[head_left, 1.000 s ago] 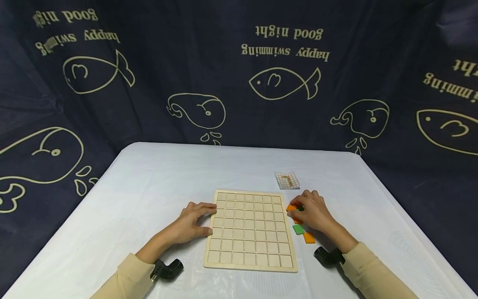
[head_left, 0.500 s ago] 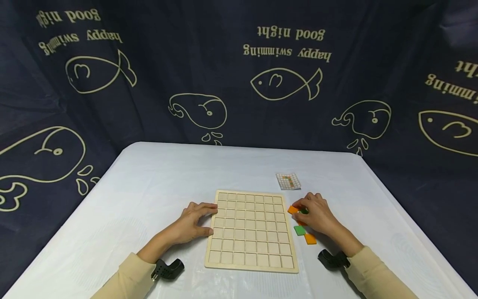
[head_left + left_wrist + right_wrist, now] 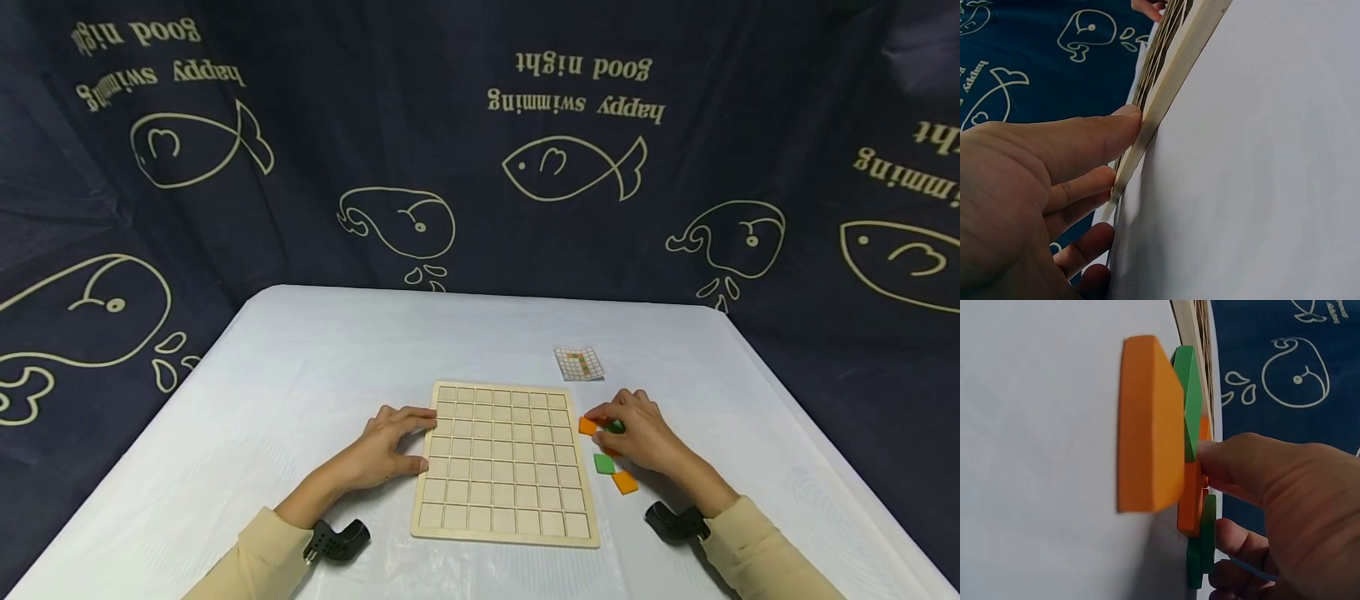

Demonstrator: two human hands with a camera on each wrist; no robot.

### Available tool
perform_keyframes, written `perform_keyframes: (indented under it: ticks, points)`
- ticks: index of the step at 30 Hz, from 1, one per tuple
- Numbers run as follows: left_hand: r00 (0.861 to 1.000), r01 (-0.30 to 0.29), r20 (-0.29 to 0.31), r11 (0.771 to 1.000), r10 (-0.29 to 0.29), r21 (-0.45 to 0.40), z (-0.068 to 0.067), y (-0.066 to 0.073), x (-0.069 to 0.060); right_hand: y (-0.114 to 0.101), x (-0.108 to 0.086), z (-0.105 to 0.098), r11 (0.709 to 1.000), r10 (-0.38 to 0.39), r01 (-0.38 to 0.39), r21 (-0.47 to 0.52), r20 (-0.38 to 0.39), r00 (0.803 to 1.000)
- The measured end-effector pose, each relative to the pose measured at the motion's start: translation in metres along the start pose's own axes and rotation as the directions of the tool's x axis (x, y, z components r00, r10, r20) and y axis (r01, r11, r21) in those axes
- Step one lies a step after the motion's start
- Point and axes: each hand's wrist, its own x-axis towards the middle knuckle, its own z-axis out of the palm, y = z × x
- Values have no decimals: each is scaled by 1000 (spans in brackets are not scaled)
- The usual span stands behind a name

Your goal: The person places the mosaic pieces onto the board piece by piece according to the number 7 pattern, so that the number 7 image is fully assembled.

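Note:
In the head view, my left hand [image 3: 392, 448] rests at the left edge of a wooden grid board [image 3: 506, 533]. In the left wrist view its thumb [image 3: 1124, 128] and some fingertips touch that edge. Right of the board, my right hand [image 3: 636, 429] bends over a small group of square tiles. Its index fingertip and thumb are at an orange tile [image 3: 588, 426]. A dark green tile [image 3: 615, 427] shows partly under the hand. Nearer me lie a light green tile [image 3: 604, 464] and another orange tile [image 3: 625, 483]. The right wrist view shows the thumb [image 3: 1222, 459] against the tiles, some overlapping.
A small card [image 3: 579, 364] printed with a grid and an orange and green pattern lies beyond the tiles. The white-covered table [image 3: 360, 333] ends at a dark curtain [image 3: 480, 242] with fish and whale drawings.
My right hand has shifted slightly right and towards me among the tiles. The light green and orange tiles have slid a little, and the nearest orange one has turned. My left hand stays at the board.

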Motion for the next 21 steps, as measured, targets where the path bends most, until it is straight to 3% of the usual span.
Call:
perform_keyframes:
  ticks: [21]
  points:
    - [1000, 2, -7, 1000, -2, -11, -1, 2, 0, 2, -1, 0, 995, 47, -47, 83, -7, 999]
